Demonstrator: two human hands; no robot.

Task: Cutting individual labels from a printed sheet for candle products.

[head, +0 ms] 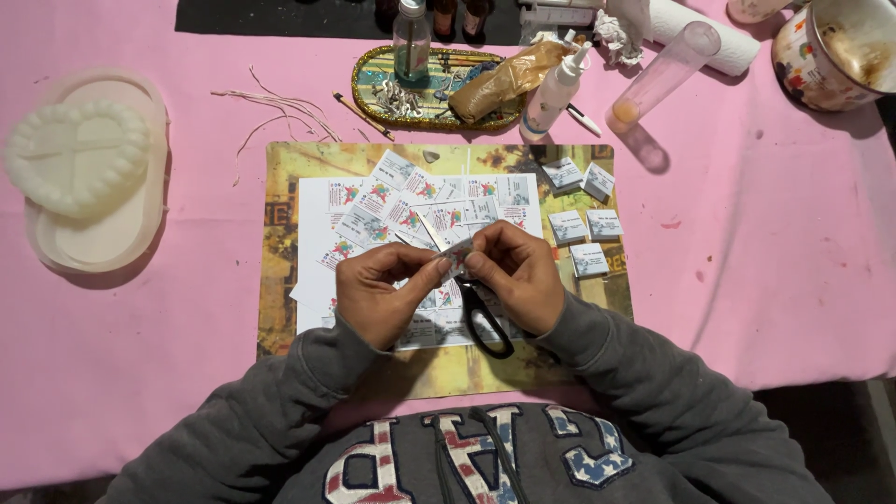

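Observation:
My left hand [378, 291] and my right hand [515, 273] meet over a white sheet [313, 271], both pinching one small printed paper piece [456, 253] between the fingertips. Black-handled scissors [485, 322] lie on the sheet just below my right hand, partly hidden by it. Many small printed cut-outs [411, 205] with coloured pictures are scattered on the sheet above my hands. Several small folded paper boxes [583, 224] sit to the right on a yellowish picture mat [280, 308].
On the pink tablecloth [765, 280] stand a white heart-shaped mould on an oval tray [84, 159], thin strings [275, 112], a glittery oval tray [429, 89] of bits, a white squeeze bottle [553, 93], a clear tube [663, 75], a paper roll [700, 37] and a patterned bowl [826, 56].

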